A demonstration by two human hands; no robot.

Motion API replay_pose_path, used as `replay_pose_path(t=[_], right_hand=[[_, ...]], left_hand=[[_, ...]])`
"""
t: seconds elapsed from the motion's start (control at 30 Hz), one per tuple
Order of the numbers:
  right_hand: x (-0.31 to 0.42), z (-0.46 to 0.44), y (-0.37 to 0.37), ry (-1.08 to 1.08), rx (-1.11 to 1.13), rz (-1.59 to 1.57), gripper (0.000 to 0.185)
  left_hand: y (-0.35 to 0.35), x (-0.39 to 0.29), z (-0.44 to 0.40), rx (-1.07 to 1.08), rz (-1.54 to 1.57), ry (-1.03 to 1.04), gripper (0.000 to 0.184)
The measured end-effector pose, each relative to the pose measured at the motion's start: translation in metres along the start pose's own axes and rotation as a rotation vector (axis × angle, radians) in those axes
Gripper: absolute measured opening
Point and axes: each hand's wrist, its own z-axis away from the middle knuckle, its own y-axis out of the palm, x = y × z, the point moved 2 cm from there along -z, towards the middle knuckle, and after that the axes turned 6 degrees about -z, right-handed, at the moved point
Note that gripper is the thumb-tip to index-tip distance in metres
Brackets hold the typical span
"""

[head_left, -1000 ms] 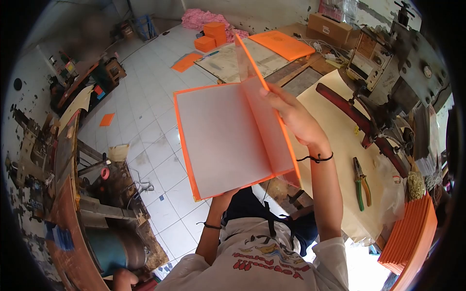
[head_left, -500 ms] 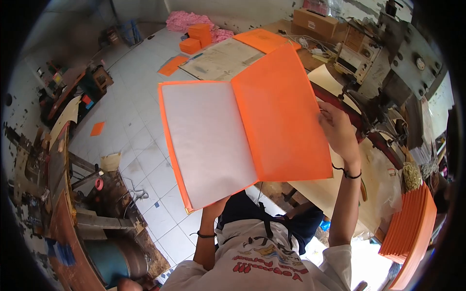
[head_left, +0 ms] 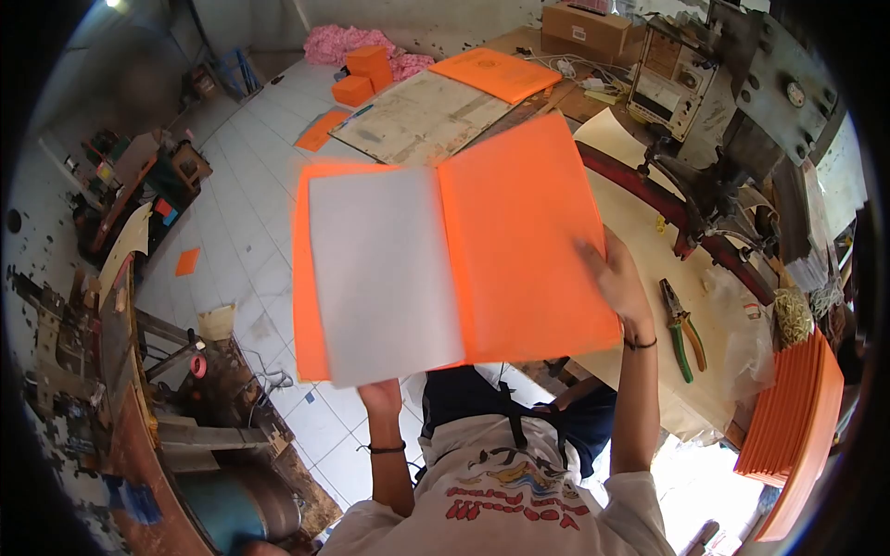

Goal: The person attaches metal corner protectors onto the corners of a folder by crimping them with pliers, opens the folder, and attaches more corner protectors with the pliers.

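An orange folder (head_left: 524, 250) lies spread open in front of me, its right cover tilted up. On its left half is a whitish sheet (head_left: 385, 269), slightly blurred, with a wide strip of orange showing along its left side. My left hand (head_left: 380, 397) supports the folder from below at the lower edge; its fingers are hidden underneath. At the right cover's outer edge, my right hand (head_left: 623, 283) grips with the thumb on the inner face, a little smeared by motion.
Pliers (head_left: 682, 329) with green and orange handles rest on the workbench (head_left: 630, 213) at right. Near a red-framed machine (head_left: 640, 185) stands a stack of orange folders (head_left: 788, 408). Another orange folder (head_left: 496, 72) lies by a worn board (head_left: 426, 116). A cardboard box (head_left: 589, 35) sits behind.
The whitish sheet has shifted rightward against the cover, baring more orange at left. My right hand has moved down and inward along the edge. The pliers have come into view.
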Motion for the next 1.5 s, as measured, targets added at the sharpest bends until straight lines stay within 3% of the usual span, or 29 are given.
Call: replay_pose_path(t=[0.03,0.07,0.2,0.27,0.37,0.53,0.63,0.73,0.9,1.23,1.5], right_hand=[[-0.005,0.006,-0.003,0.022,-0.023,-0.047,0.04],[-0.013,0.014,-0.005,0.046,-0.048,-0.093,0.04],[-0.029,0.051,0.015,0.029,-0.22,-0.306,0.041],[-0.02,0.073,0.029,0.152,-0.277,-0.397,0.041],[-0.01,0.103,0.045,0.208,-0.241,-0.511,0.042],[-0.018,0.141,0.073,0.348,-0.228,-0.766,0.037],[-0.009,0.144,0.083,0.467,-0.098,-0.768,0.035],[-0.013,0.137,0.107,0.453,0.003,-0.812,0.029],[-0.012,0.116,0.127,0.393,0.103,-0.821,0.029],[-0.011,0.127,0.131,0.402,0.082,-0.612,0.033],[-0.024,0.133,0.114,0.371,-0.085,-0.548,0.031]], left_hand=[[0.022,-0.021,0.0,-0.056,0.385,-0.077,0.05],[0.044,-0.039,0.002,0.001,0.532,-0.111,0.053],[0.055,-0.03,-0.008,-0.127,0.22,-0.079,0.055],[0.067,-0.041,-0.027,-0.17,0.118,-0.124,0.055],[0.066,-0.058,-0.06,-0.063,0.237,-0.124,0.053],[0.076,-0.082,-0.132,-0.009,-0.071,-0.001,0.045],[0.093,-0.087,-0.173,0.059,-0.113,-0.044,0.043],[0.103,-0.095,-0.198,0.12,-0.07,-0.144,0.043],[0.083,-0.079,-0.225,0.121,-0.032,-0.109,0.047],[0.112,-0.063,-0.2,0.178,0.09,-0.256,0.051],[0.135,0.009,-0.26,0.26,-0.092,-0.406,0.048]])
